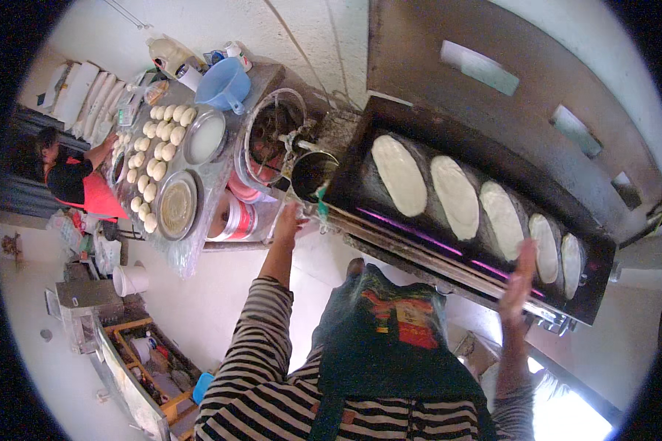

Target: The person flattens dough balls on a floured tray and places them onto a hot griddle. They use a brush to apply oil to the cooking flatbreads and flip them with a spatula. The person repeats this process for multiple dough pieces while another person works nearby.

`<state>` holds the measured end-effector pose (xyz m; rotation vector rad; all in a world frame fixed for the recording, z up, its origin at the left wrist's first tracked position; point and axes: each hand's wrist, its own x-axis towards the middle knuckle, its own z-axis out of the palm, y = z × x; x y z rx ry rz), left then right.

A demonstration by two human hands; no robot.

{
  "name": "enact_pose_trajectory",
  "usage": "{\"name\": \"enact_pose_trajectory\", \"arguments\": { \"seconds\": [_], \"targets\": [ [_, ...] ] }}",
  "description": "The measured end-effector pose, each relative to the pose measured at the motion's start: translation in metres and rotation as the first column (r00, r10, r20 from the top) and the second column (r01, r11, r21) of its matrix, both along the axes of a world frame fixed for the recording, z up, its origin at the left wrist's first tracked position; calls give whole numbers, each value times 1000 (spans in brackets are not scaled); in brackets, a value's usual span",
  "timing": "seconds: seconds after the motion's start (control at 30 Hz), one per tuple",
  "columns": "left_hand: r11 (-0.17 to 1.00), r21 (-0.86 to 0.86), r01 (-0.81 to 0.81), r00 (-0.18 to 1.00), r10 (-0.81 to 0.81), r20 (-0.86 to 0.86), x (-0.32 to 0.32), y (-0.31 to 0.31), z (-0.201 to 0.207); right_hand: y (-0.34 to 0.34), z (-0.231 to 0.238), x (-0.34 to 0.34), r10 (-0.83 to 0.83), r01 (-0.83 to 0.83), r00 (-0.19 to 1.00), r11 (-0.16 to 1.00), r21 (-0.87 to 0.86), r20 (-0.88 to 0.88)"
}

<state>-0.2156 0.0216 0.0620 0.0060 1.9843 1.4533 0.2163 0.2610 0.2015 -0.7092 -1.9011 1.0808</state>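
Several long flat ovals of pale dough (399,175) lie in a row on a dark rectangular griddle (449,268). My right hand (518,283) is over the griddle's front edge, beside the middle dough oval (503,220). Its fingers stretch out flat, somewhat blurred, and it holds nothing I can see. My left hand (287,223) is at the griddle's left end, just below a dark round pot (314,176) and a small green item (321,193). Its fingers are small and partly hidden, so I cannot make out whether they grip anything.
On the left, a plastic-covered table (212,187) bears several dough balls (160,170), round metal trays (178,206) and a blue basin (223,84). A person in a red apron (88,192) works at its far side. Behind the griddle rises a metal panel (522,44).
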Motion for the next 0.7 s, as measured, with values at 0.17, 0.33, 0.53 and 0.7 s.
{"name": "enact_pose_trajectory", "arguments": {
  "seconds": [0.17, 0.33, 0.53, 0.7],
  "targets": [
    [975, 35, 218, 965, -220, 141, -15, 18, -17, -101, 7, -119, 148, -170, 944, 984, 52, 294],
    [986, 159, 46, 981, -14, -195, -14, 12, 29, -101, 42, -161, 279, -367, 872, 917, 159, 401],
    [966, 77, 247, 881, -191, -432, -14, -4, 156, -115, 77, -233, 220, -508, 780, 769, 387, 586],
    [901, 192, 389, 848, -268, -457, 21, 25, 201, -117, 98, -264, 176, -478, 788, 778, 408, 589]
  ]
}}
